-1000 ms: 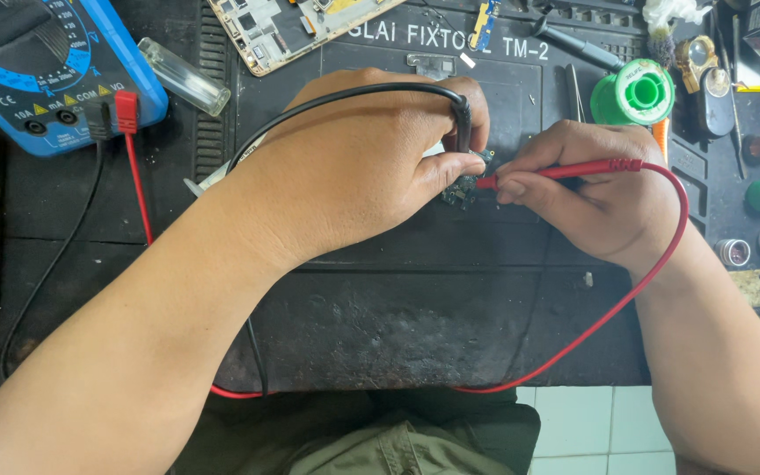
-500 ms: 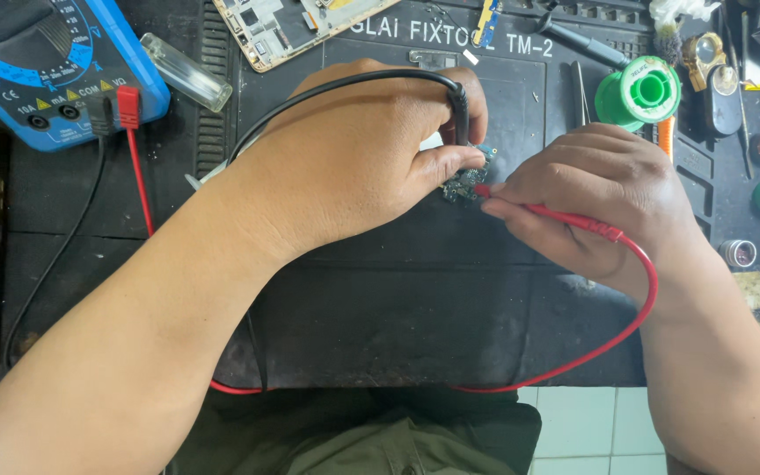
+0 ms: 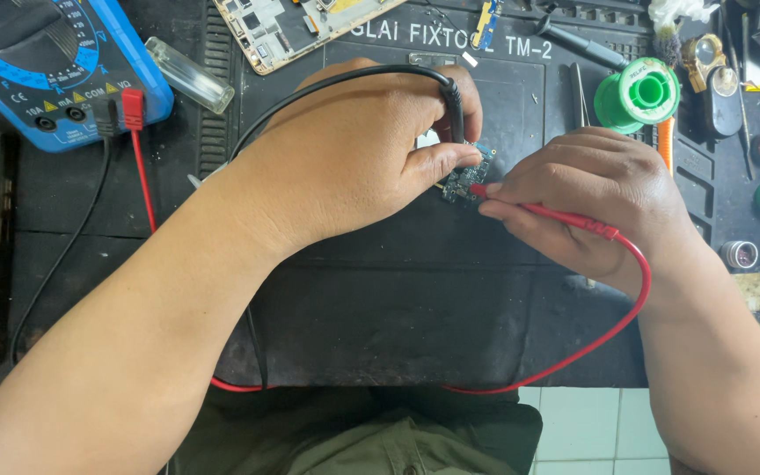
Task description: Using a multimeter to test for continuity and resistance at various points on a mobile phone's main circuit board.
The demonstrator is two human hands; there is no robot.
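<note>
My left hand (image 3: 354, 167) pinches the black probe (image 3: 456, 110) and my right hand (image 3: 587, 207) pinches the red probe (image 3: 543, 211), both tips touching the little board (image 3: 466, 180), so testing looks underway, not finished.

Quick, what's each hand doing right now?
Left hand: closed, holding the black probe on the small circuit board.
Right hand: closed, pinching the red probe against the board.
</note>
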